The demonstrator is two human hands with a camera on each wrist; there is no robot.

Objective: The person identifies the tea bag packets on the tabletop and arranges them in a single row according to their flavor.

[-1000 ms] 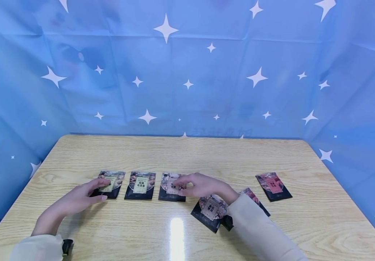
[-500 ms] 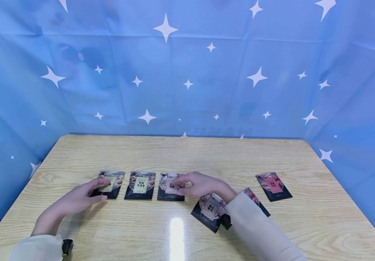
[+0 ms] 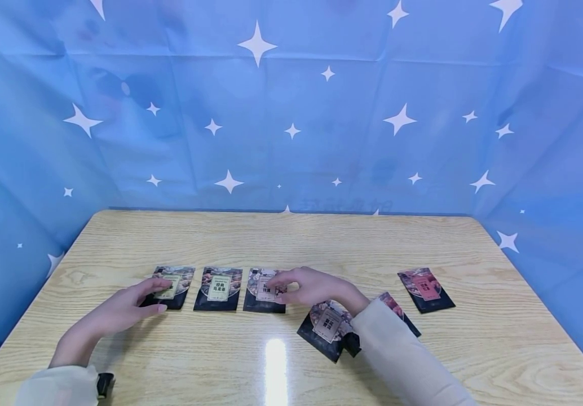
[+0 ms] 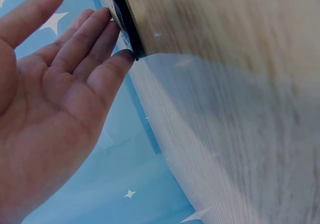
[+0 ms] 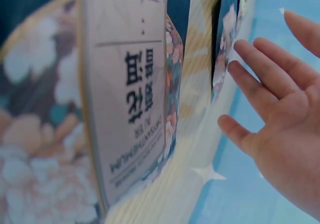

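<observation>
In the head view, several flat dark tea sachets with floral prints lie on the table. My left hand (image 3: 119, 313) rests its fingertips on the leftmost sachet (image 3: 182, 277), which has a pale green label. A second green-labelled sachet (image 3: 219, 288) lies beside it, untouched. The fingertips of my right hand (image 3: 314, 286) touch the third sachet (image 3: 258, 305), pink-labelled and in line with the other two. The right wrist view shows the right hand's fingers (image 5: 267, 83) extended at this sachet (image 5: 227, 43). Fingers (image 4: 82, 46) of the left hand meet the sachet's edge in the left wrist view.
Under my right forearm lies a tilted sachet (image 3: 328, 327) marked chrysanthemum, with another sachet (image 3: 392, 304) partly hidden by the sleeve. A red-labelled sachet (image 3: 425, 288) lies farther right on the wooden table (image 3: 210, 361). A blue star-patterned curtain (image 3: 291, 158) surrounds the table.
The third sachet has slid slightly left and away from me under my right hand's fingers, coming nearer the second. My left hand has stayed in place.
</observation>
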